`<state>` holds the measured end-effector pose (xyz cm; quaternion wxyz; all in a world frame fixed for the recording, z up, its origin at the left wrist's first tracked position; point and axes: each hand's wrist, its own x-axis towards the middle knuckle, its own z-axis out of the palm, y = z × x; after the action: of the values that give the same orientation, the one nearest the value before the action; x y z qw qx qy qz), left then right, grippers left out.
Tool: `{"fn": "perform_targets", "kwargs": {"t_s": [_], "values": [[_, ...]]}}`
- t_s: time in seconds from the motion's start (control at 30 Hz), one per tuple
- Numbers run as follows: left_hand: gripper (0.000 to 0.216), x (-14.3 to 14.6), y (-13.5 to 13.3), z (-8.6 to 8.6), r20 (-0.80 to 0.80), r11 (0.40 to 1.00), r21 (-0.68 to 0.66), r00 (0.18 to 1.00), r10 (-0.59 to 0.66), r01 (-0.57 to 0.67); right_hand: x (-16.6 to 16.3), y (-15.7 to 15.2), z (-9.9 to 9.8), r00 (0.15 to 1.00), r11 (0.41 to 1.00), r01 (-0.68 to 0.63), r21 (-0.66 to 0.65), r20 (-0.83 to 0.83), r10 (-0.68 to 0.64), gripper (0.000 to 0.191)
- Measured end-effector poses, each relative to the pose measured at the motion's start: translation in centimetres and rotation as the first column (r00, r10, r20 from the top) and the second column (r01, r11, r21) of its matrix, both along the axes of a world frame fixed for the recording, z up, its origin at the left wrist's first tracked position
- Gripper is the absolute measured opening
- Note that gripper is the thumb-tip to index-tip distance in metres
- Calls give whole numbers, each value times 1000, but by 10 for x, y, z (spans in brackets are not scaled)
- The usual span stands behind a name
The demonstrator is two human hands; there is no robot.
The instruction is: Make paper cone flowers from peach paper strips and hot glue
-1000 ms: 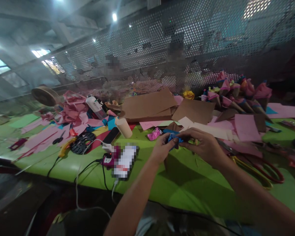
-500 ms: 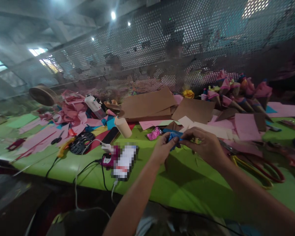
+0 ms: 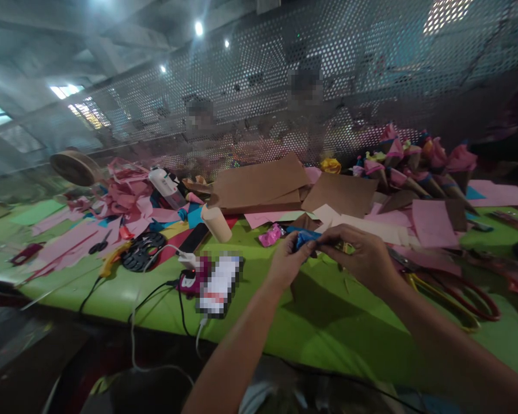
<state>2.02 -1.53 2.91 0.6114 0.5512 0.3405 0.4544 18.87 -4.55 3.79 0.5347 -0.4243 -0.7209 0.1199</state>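
Note:
Between my two hands, above the green tabletop (image 3: pixel 328 310), is a small crumpled piece of blue paper (image 3: pixel 304 237). My left hand (image 3: pixel 288 260) grips it with thumb and fingers. The fingertips of my right hand (image 3: pixel 349 248) pinch its right end, so both hands meet on it. My fingers cover part of the piece. A crumpled shiny pink wrapper (image 3: pixel 271 234) lies just left of my left hand. To the right of my right wrist rest large scissors (image 3: pixel 442 296) with yellow and red handles.
Brown cardboard (image 3: pixel 259 184) lies behind my hands. Paper cones with pink tops (image 3: pixel 414 158) stand back right. Leftward are a phone (image 3: pixel 219 284) on a cable, a purple power strip (image 3: pixel 194 276), a cardboard tube (image 3: pixel 216 223), a yellow glue gun (image 3: pixel 115 259) and pink paper scraps (image 3: pixel 125 190).
My fingers have shifted slightly around the blue paper, and less of it shows below my left thumb. Everything on the table stays in place.

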Motion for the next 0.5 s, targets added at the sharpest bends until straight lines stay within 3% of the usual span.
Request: {"fn": "perform_targets", "kwargs": {"t_s": [0.17, 0.37, 0.5], "values": [[43, 1, -1, 2, 30, 1000, -5, 1000, -5, 5, -2, -4, 4, 999, 997, 12, -80, -39, -15, 2], [36, 1, -2, 4, 67, 1000, -9, 998, 23, -22, -6, -4, 1, 932, 930, -136, -341, -362, 3, 13], [33, 2, -1, 2, 92, 999, -30, 995, 38, -36, -9, -1, -2, 833, 888, -253, -384, -554, -2, 21]]}}
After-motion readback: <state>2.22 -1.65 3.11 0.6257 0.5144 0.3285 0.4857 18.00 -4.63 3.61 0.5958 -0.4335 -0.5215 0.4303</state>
